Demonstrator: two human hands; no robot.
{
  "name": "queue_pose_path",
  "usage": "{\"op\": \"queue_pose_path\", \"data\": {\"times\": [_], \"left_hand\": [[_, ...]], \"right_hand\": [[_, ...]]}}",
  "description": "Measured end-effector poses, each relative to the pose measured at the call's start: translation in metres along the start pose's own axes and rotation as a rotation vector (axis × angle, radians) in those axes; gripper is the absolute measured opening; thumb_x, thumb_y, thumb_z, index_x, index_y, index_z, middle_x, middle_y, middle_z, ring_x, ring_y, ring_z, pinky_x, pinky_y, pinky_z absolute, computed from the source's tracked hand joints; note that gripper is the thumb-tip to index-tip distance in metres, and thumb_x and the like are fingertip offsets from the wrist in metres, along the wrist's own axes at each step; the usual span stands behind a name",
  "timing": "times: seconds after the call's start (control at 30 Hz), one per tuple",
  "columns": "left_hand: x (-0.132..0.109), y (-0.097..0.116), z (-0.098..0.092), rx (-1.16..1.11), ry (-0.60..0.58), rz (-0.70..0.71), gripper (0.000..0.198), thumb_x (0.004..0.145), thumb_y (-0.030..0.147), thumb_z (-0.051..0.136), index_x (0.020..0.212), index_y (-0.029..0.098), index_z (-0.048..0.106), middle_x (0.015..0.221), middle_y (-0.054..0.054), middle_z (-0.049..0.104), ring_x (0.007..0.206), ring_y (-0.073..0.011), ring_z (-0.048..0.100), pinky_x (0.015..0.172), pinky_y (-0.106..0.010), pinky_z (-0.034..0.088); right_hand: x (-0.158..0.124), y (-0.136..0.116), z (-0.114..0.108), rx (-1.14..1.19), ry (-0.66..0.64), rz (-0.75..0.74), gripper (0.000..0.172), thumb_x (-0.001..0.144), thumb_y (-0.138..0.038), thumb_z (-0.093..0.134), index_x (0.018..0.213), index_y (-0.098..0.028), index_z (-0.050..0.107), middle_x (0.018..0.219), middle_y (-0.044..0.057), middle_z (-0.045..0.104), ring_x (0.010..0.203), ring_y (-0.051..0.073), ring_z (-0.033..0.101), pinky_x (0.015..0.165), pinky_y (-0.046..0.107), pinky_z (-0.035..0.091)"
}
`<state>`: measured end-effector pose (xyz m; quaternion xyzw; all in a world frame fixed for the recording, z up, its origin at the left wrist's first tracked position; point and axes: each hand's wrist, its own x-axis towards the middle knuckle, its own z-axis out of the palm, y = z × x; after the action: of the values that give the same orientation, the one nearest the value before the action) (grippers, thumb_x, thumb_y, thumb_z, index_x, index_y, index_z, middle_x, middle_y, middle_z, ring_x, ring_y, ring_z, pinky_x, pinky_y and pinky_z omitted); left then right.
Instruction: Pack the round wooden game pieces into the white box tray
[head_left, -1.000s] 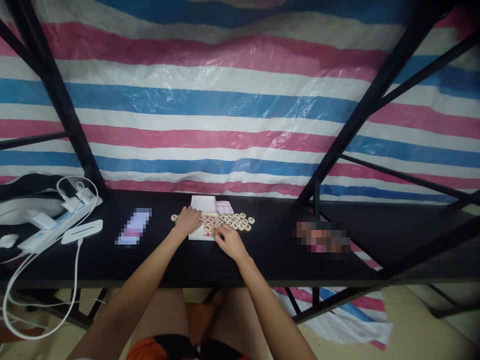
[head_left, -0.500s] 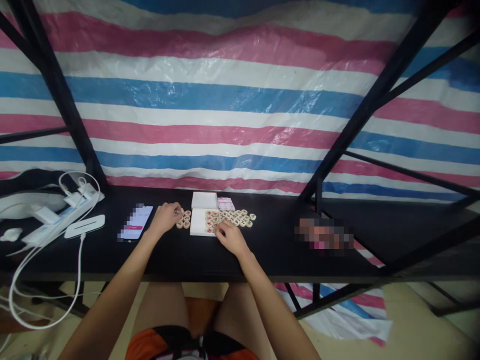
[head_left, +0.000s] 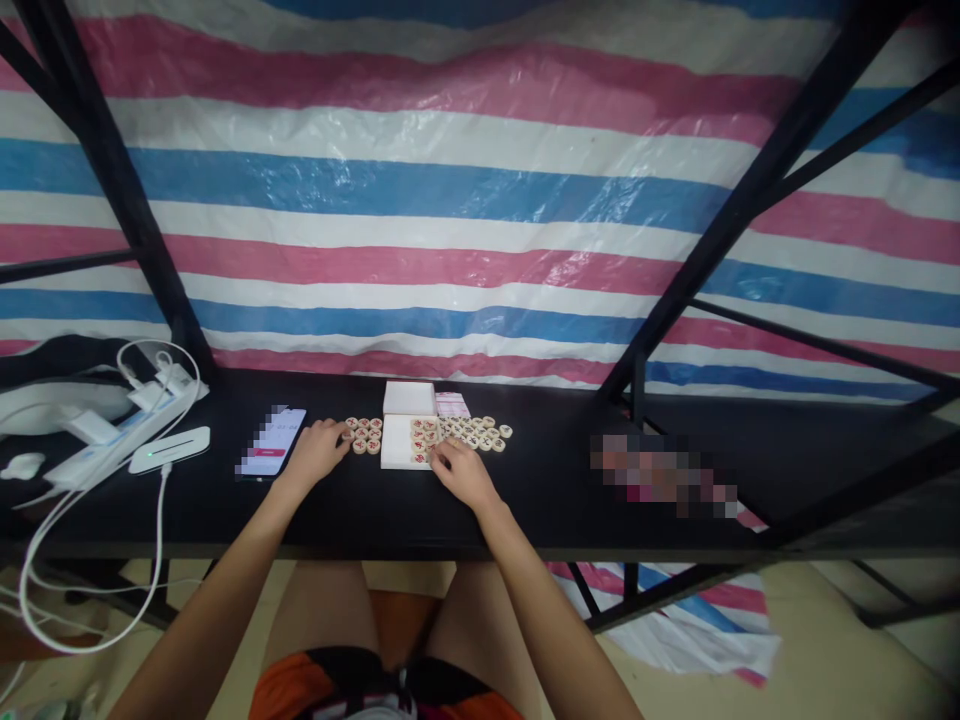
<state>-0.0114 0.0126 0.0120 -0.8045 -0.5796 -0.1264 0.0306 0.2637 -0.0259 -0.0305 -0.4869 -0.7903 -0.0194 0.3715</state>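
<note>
Head-worn view, forward and down

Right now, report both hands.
Left hand: curled beside loose red-marked pieces; grip cannot be told.
Right hand: curled at right edge of white box; grip unclear.

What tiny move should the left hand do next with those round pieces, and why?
Maybe move the left hand over to the white box and pick up one piece. I'd choose that because red-marked pieces in the box sit along its right side, while other red-marked pieces lie in rows between that hand and the box.
</note>
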Motion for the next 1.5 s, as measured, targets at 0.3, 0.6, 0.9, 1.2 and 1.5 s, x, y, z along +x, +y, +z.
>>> {"op": "queue_pose_path", "data": {"times": [0.3, 0.6, 0.9, 1.2, 1.5], "left_hand": [[-0.005, 0.072, 0.003, -0.185, 0.080, 0.281, 0.023, 0.089, 0.030, 0.047, 0.094, 0.018, 0.066, 0.100, -0.008, 0.063, 0.098, -0.0225, 0.056, 0.091, -0.037, 0.041], [0.046, 0.124, 0.010, 0.034, -0.233, 0.128, 0.034, 0.087, 0.035, 0.044, 0.102, 0.011, 0.063, 0.096, -0.017, 0.068, 0.096, -0.0305, 0.062, 0.085, -0.042, 0.043], [0.052, 0.126, 0.001, -0.019, -0.360, 0.055, 0.027, 0.074, 0.033, 0.054, 0.093, 0.017, 0.065, 0.097, -0.013, 0.070, 0.094, -0.0280, 0.064, 0.079, -0.036, 0.046], [0.002, 0.062, -0.016, -0.390, 0.032, -0.125, 0.017, 0.078, 0.031, 0.052, 0.089, 0.022, 0.062, 0.088, -0.003, 0.068, 0.083, -0.0190, 0.063, 0.069, -0.026, 0.043], [-0.040, 0.005, 0.016, -0.265, 0.154, -0.228, 0.013, 0.083, 0.029, 0.046, 0.084, 0.021, 0.057, 0.085, -0.004, 0.062, 0.079, -0.0197, 0.058, 0.071, -0.029, 0.043]], "right_hand": [[0.000, 0.001, -0.002, 0.009, 0.085, -0.012, 0.022, 0.089, -0.022, 0.045, 0.068, -0.020, 0.053, 0.073, 0.003, 0.054, 0.073, 0.016, 0.053, 0.070, 0.027, 0.043], [0.000, 0.000, 0.000, -0.016, 0.056, -0.042, 0.021, 0.083, -0.017, 0.048, 0.062, -0.020, 0.049, 0.067, 0.001, 0.052, 0.067, 0.015, 0.051, 0.067, 0.026, 0.042], [0.001, 0.001, 0.002, -0.063, -0.028, -0.037, 0.017, 0.082, -0.015, 0.049, 0.066, -0.020, 0.052, 0.072, 0.002, 0.055, 0.070, 0.015, 0.053, 0.068, 0.025, 0.042], [0.001, -0.001, 0.001, -0.097, -0.023, -0.064, 0.017, 0.084, -0.017, 0.048, 0.070, -0.019, 0.057, 0.074, 0.004, 0.058, 0.073, 0.017, 0.056, 0.072, 0.027, 0.045], [0.002, -0.004, -0.004, -0.117, -0.025, -0.071, 0.019, 0.086, -0.018, 0.048, 0.071, -0.019, 0.058, 0.075, 0.004, 0.057, 0.075, 0.018, 0.054, 0.075, 0.030, 0.045]]}}
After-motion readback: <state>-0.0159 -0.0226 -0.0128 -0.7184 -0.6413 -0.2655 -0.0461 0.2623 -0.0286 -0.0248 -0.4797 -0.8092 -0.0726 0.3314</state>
